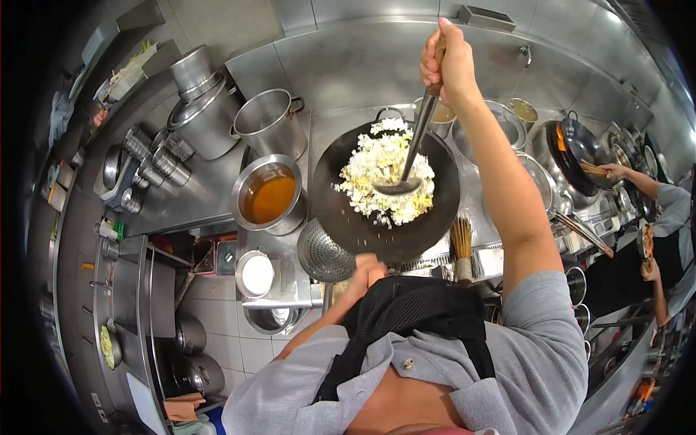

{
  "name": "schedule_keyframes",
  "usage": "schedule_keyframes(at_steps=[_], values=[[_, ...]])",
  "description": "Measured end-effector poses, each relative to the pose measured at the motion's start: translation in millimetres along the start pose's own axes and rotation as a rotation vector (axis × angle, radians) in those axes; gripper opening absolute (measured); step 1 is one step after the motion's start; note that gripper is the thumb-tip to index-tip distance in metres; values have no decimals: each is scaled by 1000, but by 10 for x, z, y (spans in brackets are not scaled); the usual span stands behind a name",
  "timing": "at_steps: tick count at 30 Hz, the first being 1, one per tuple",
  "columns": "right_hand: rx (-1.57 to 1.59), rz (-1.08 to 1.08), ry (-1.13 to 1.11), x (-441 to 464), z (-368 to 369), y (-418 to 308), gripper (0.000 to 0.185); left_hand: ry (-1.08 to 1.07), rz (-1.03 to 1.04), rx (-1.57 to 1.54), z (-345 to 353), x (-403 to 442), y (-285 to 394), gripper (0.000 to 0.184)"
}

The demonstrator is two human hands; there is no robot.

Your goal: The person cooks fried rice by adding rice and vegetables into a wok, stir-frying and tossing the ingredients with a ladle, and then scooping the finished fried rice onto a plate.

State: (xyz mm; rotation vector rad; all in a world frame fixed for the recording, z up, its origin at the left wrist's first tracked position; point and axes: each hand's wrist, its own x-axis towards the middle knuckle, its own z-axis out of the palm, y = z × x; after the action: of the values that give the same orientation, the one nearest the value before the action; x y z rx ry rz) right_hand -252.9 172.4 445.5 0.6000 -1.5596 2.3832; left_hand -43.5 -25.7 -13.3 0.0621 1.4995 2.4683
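Steel counter (324, 119), one wok (337, 230) at its near edge, toward the middle. In the wok: one loose heap of white rice mixed with yellow bits (362, 163), with scattered grains on the dark wall nearer the person.

Two hands at work. Right hand (451, 64): raised above the far side, fingers curled close together around the handle of one ladle (418, 138). Ladle slants down, its bowl over the heap. Left hand (370, 270): at the wok's near rim, blurred; cannot tell how the fingers sit or exactly what they grip.

Left of the wok, three metal vessels: one tall pot (272, 134) toward the far-left corner; one pot of amber liquid (285, 221) by the left edge; one small container of white contents (258, 274) at the near-left corner. One perforated skimmer (328, 250) lies just beside the wok's near-left side.

Right of the wok, near edge: one bristle brush (462, 239), bristles pointing away from the person.

Far right: one co-worker, two hands showing, one (616, 171) holding a bundle of thin sticks (594, 169) by a second wok (580, 141).
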Motion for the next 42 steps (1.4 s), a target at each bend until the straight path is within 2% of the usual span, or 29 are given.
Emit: schedule_keyframes(at_steps=[2, 3, 5, 6, 8, 9, 10, 11, 13, 15, 19, 21, 23, 24, 25, 27, 28, 29, 31, 32, 33, 34, 35, 37, 39, 40, 41, 42], values=[[-12, 86, -40, -107, 150, -41, 47, 133, -393, -552, 199, 271, 529, 7], [-16, 100, -43, -150, 227, -108, 47, 179, -320, -540, 322, 355, 766, 8], [-18, 149, -54, -180, 365, -276, 45, -109, -307, -684, 95, 330, 593, 6], [-9, 146, -112, -129, 382, -331, 50, -118, -289, -686, 232, 351, 717, 6], [-70, 103, -98, -181, 473, -264, 51, 277, -453, -468, 599, 256, 1005, 16], [-133, 77, -66, -256, 487, -141, 52, 282, -482, -759, 650, 380, 1037, 15], [-265, 27, -28, -315, 449, 195, 56, 206, -427, -713, 618, 585, 997, 18], [-235, -65, -64, -268, 292, 767, 57, 132, -379, -663, 499, 713, 842, 22], [-239, -164, 30, -189, 36, 935, 57, -231, -290, -629, 266, 571, 652, 13], [-212, -199, 33, -69, -106, 553, 56, 223, -411, -413, 272, 35, 388, 11], [-16, -5, -31, -66, 58, -121, 44, 120, -269, -187, 219, -29, 336, 8], [-58, 76, -7, -225, 262, -316, 47, 204, -344, -533, 323, 299, 698, 10], [-118, 151, 8, -350, 327, -431, 49, 100, -359, -516, 438, 271, 1013, 16], [-70, 164, -42, -353, 339, -508, 48, 123, -454, -538, 288, 218, 777, 6], [-15, 171, -89, -352, 356, -569, 46, 115, -443, -533, 381, 176, 844, 6], [-114, 143, -20, -447, 409, -511, 42, 103, -338, -428, 542, 61, 930, 21], [-213, 32, -35, -535, 431, -331, 40, 119, -412, -543, 574, 232, 941, 23], [-314, -78, -48, -621, 424, -99, 39, -233, -330, -796, 323, 487, 704, 20], [-363, -241, 34, -513, 165, 845, 36, 73, -412, -529, 406, 669, 810, 16], [-364, -249, 48, -531, 76, 873, 36, 133, -331, -532, 249, 632, 479, 11], [-304, -224, 38, -504, -48, 803, 36, 64, -343, -431, 289, 394, 483, 11], [-245, -198, 26, -493, -148, 708, 36, 134, -418, -524, 262, 162, 341, 12], [-199, -183, 25, -501, -153, 500, 34, 90, -446, -438, 220, 23, 187, 13], [-135, -165, -31, -454, -183, 228, 34, 72, -422, -472, 173, 276, 226, 12], [-159, -166, 8, -389, -132, -11, 34, 99, -429, -554, 114, 243, 177, 11], [-162, -145, 14, -357, -85, -194, 34, 192, -328, -473, 238, 398, 379, 9], [-169, -122, 18, -331, -37, -392, 33, -73, -324, -652, 72, 665, 329, 8], [-183, -185, -14, -321, 1, -585, 33, -50, -297, -741, 60, 845, 284, 9]])
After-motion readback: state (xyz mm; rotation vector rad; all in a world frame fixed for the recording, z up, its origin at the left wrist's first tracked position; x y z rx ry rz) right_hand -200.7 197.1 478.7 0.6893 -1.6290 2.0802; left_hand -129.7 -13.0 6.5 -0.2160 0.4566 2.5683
